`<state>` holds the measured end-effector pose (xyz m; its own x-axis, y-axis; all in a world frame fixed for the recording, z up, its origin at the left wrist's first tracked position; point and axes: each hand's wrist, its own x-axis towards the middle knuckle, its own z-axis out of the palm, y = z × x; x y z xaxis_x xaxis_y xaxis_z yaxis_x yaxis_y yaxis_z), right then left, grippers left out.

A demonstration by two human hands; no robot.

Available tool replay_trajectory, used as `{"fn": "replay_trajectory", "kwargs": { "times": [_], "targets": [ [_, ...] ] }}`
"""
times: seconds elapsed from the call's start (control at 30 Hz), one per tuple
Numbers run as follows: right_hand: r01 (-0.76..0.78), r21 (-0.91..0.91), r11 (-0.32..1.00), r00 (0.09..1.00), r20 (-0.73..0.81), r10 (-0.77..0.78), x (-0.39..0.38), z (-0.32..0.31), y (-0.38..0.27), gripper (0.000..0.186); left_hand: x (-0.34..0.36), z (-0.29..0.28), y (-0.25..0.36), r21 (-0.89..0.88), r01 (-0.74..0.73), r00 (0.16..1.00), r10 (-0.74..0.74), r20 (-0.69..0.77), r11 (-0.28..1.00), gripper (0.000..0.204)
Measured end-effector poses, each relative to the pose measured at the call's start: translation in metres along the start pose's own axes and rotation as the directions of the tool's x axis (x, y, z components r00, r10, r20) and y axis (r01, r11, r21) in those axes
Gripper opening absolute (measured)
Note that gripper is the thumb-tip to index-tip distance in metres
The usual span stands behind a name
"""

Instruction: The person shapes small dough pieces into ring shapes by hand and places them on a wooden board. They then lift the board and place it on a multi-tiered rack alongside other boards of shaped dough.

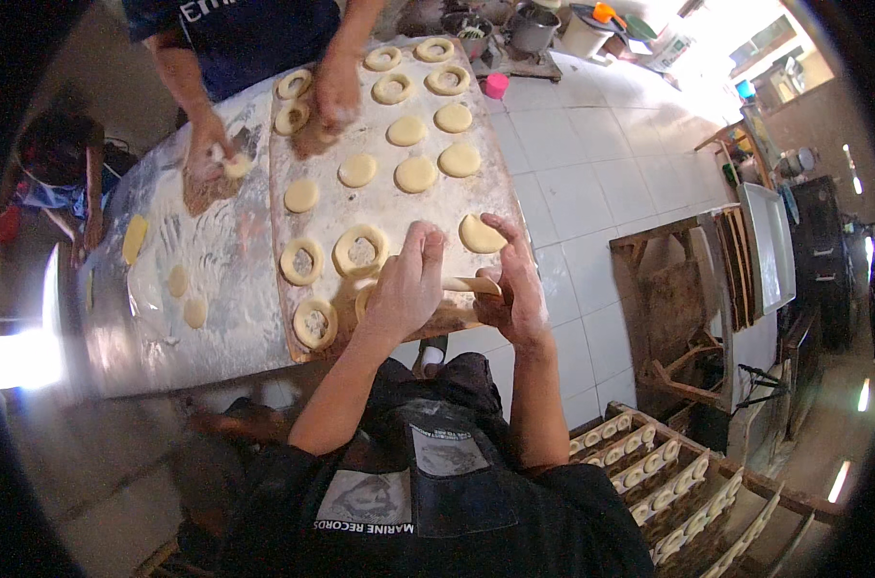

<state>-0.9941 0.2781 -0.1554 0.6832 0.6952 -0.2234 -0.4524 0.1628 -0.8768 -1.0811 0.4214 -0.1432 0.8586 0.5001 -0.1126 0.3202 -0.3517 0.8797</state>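
Over the near edge of the floured board (341, 217), my left hand (410, 284) and my right hand (514, 289) hold a piece of pale dough (471, 285) between them. It appears nearly edge-on, so its full shape is hidden. Flour coats my fingers. Just beyond my right hand lies a dough round (481, 234), partly covered by the fingers. Beside my left hand, a dough ring (360, 250) and another dough ring (314, 323) rest on the board. One more, below my left hand, is mostly covered by it. Flat dough discs (416, 174) and more rings fill the far part.
Across the table, a co-worker's hand (336, 96) is blurred over the board; the other hand (211, 149) holds a small dough piece. Dough scraps lie on the floury tabletop (235, 318). At lower right stands a rack (707, 482) with rows of dough rings. A pink cup (496, 86) sits beyond the board.
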Motion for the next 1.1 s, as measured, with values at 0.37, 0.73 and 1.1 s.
{"fn": "replay_trajectory", "kwargs": {
  "times": [0.37, 0.73, 1.1],
  "targets": [
    [-0.06, -0.992, 0.108, 0.974, -0.082, -0.211, 0.003, -0.015, 0.047, 0.087, -0.009, 0.009, -0.032, 0.702, -0.012, 0.987, -0.103, 0.122, 0.712, 0.06],
    [-0.083, -0.941, 0.329, 0.962, -0.161, -0.219, 0.009, -0.022, 0.043, 0.071, 0.001, 0.004, -0.032, 0.643, -0.147, 0.982, 0.031, 0.187, 0.751, 0.069],
    [-0.072, -0.996, 0.061, 0.989, -0.079, -0.128, 0.104, -0.04, 0.044, 0.029, 0.028, -0.035, -0.049, 0.395, -0.063, 0.993, 0.02, 0.113, 0.916, 0.053]
  ]
}}
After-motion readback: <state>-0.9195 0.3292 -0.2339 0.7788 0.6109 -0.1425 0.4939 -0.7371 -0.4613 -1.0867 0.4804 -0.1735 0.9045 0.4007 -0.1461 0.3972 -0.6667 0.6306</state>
